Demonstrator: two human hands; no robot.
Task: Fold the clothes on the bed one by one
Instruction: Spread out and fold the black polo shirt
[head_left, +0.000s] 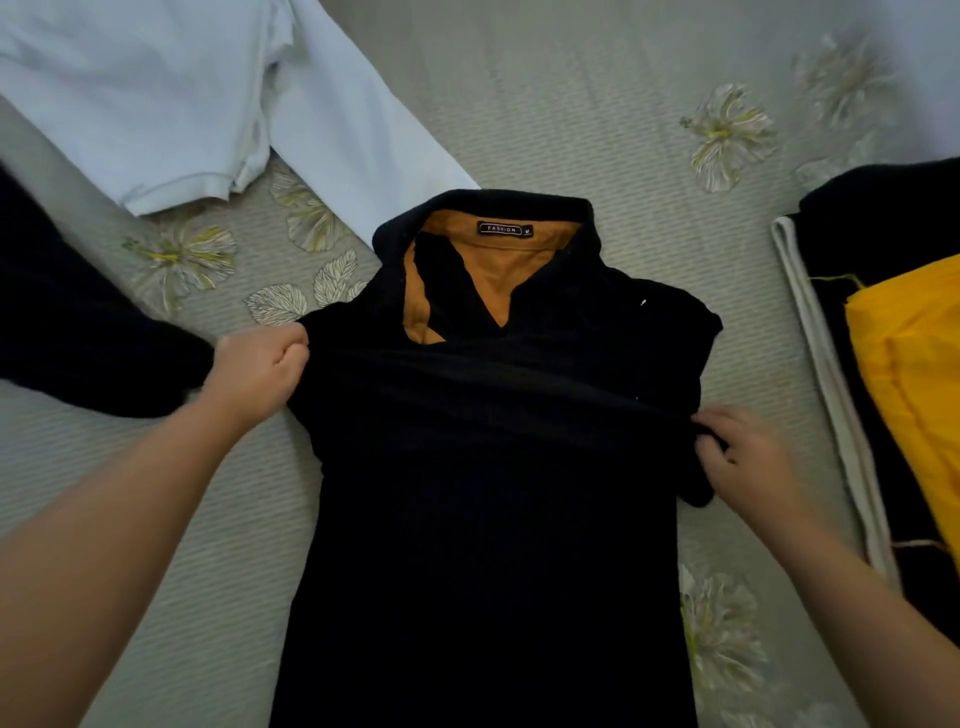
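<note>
At the far left, a dark sleeve (78, 322) is seen stretching from the frame's edge across the bed (571, 104) toward the middle, blurred along its upper edge. Above it, in the upper left corner, a white garment (171, 93) is spread on the bed, one long sleeve running diagonally down until its end is hidden behind the collar of the black shirt (493, 467).

The left hand (260, 369) is closed into a fist on the black shirt's left shoulder edge, where the dark sleeve meets the body; the cloth is gripped between curled fingers and thumb. The shirt is laid flat in the centre of the bed, collar (483, 218) away from the viewer, hem running off the bottom edge of the frame. An orange-brown lining and a small label (505, 229) are shown inside the open neck. A fold of black cloth is drawn across the chest from one hand to the other.

The right hand (748, 457) is placed at the shirt's right side, a little lower than the left, its curled fingers pinching the end of that fold.

Bare bedcover is left on both sides of the shirt: a wide strip below the left forearm, a narrower one between the right hand and the pile at the right. There, a pale folded piece (831, 395) is edged against black cloth (893, 218), with a yellow garment (919, 384) lying on top, well apart from the shirt.
</note>
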